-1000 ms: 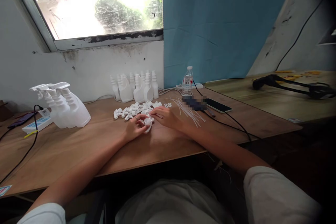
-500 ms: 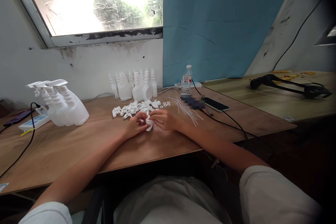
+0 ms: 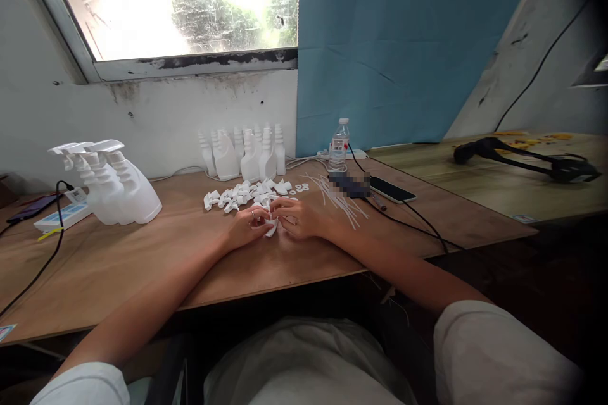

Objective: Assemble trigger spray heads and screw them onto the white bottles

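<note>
Between my two hands is a white spray bottle trigger head (image 3: pixel 272 228), its lower end showing below the fingers. My left hand (image 3: pixel 247 226) is closed on its left side, a ring on one finger. My right hand (image 3: pixel 299 218) pinches at the top of the same piece from the right; whether a smaller part is between those fingertips is hidden. Just beyond the hands lies a pile of white trigger heads (image 3: pixel 242 195). Small white rings (image 3: pixel 302 188) sit to the pile's right, and thin white tubes (image 3: pixel 338 201) are spread right of my right hand.
White bottles (image 3: pixel 249 155) stand by the wall. Bottles with trigger heads fitted (image 3: pixel 121 186) stand at the left, near a power strip (image 3: pixel 64 216). A clear water bottle (image 3: pixel 339 142), a phone (image 3: pixel 392 189) and black cables (image 3: pixel 418 225) lie toward the right. The table's front edge (image 3: pixel 285 285) is close to me.
Both hands stay at the same spot with the trigger head. My fingers have shifted slightly around its top, covering more of it. The whole view has moved a little.
</note>
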Motion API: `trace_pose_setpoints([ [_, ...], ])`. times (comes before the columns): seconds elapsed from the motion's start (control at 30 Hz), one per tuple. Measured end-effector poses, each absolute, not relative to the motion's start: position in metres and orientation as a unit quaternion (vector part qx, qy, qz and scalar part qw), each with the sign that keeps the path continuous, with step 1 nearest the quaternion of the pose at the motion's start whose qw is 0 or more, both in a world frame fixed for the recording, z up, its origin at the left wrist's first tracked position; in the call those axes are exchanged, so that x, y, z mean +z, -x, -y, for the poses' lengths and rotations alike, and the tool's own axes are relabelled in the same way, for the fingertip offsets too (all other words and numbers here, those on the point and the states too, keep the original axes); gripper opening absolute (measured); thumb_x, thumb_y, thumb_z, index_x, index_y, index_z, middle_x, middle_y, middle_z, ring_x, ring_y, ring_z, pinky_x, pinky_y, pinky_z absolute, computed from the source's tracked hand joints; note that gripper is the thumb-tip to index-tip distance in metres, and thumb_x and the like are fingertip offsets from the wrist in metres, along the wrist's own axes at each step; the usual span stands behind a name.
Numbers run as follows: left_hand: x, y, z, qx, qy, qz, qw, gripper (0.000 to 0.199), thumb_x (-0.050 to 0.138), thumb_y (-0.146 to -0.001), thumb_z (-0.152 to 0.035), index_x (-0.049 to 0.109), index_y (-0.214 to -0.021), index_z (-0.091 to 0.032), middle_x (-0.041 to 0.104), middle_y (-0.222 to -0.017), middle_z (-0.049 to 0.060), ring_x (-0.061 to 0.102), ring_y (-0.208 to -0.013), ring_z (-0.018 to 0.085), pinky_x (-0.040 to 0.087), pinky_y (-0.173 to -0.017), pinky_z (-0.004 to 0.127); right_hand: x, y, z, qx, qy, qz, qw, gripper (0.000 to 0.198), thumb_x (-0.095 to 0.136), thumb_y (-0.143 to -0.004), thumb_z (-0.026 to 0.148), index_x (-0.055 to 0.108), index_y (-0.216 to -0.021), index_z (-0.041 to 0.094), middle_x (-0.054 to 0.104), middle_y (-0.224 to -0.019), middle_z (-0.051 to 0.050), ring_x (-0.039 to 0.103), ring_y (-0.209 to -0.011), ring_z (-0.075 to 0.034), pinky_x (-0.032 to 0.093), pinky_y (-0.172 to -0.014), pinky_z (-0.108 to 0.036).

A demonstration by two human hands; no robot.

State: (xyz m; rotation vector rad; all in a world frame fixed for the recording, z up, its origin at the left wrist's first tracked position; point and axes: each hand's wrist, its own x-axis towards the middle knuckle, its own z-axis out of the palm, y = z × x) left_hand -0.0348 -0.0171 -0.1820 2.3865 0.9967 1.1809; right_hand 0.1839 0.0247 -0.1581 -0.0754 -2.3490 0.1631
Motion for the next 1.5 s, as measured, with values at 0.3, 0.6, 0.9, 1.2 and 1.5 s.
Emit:
trace_pose_setpoints([
  [0.3, -0.184, 0.033, 0.016, 0.407, -0.827, -0.373, 0.109, 0.016, 0.063, -0.083, -0.035, 0.062, -0.087, -0.020, 0.064, -0.091, 0.003, 0.056, -0.068, 0.011, 0.049, -0.064, 0.025, -0.166, -0.174, -0.022, -0.093, 0.103, 0.928, 0.344, 0.025, 0.046, -0.084, 0.010, 0.060, -0.104, 0.013, 0.057, -0.119, -0.016, 0.055, -0.103, -0.027, 0.046, -0.088, -0.046],
  [0.6, -0.182, 0.036, 0.019, 0.402, -0.817, -0.393, 0.125, 0.020, 0.065, -0.081, -0.036, 0.058, -0.092, -0.021, 0.062, -0.086, 0.001, 0.054, -0.066, 0.010, 0.048, -0.065, 0.024, -0.168, -0.173, -0.027, 0.112, 0.075, 0.911, 0.390, 0.029, 0.046, -0.080, 0.005, 0.061, -0.101, 0.017, 0.052, -0.122, -0.010, 0.059, -0.094, -0.016, 0.050, -0.087, -0.034],
  [0.9, -0.180, 0.031, 0.020, 0.388, -0.844, -0.349, 0.126, 0.016, 0.060, -0.082, -0.027, 0.061, -0.097, -0.021, 0.059, -0.100, 0.005, 0.054, -0.075, 0.012, 0.047, -0.065, 0.024, -0.139, -0.228, -0.093, 0.018, 0.522, 0.802, 0.289, 0.019, 0.054, -0.081, 0.011, 0.071, -0.089, 0.012, 0.069, -0.100, -0.016, 0.062, -0.100, -0.025, 0.045, -0.088, -0.033],
  [1.2, -0.178, 0.032, 0.021, 0.373, -0.847, -0.352, 0.141, 0.017, 0.058, -0.085, -0.028, 0.059, -0.100, -0.020, 0.058, -0.101, 0.006, 0.056, -0.077, 0.013, 0.047, -0.064, 0.024, -0.150, -0.268, -0.116, 0.075, 0.674, 0.714, 0.175, 0.029, 0.072, -0.071, 0.023, 0.072, -0.096, 0.008, 0.069, -0.102, -0.024, 0.065, -0.101, -0.032, 0.048, -0.081, -0.033],
  [1.5, -0.179, 0.032, 0.021, 0.373, -0.844, -0.354, 0.151, 0.018, 0.058, -0.084, -0.027, 0.059, -0.101, -0.020, 0.058, -0.100, 0.005, 0.053, -0.072, 0.011, 0.046, -0.063, 0.023, -0.140, -0.266, -0.118, 0.181, 0.653, 0.680, 0.280, 0.011, 0.071, -0.068, 0.019, 0.067, -0.072, 0.009, 0.068, -0.075, -0.017, 0.066, -0.083, -0.027, 0.047, -0.066, -0.027],
])
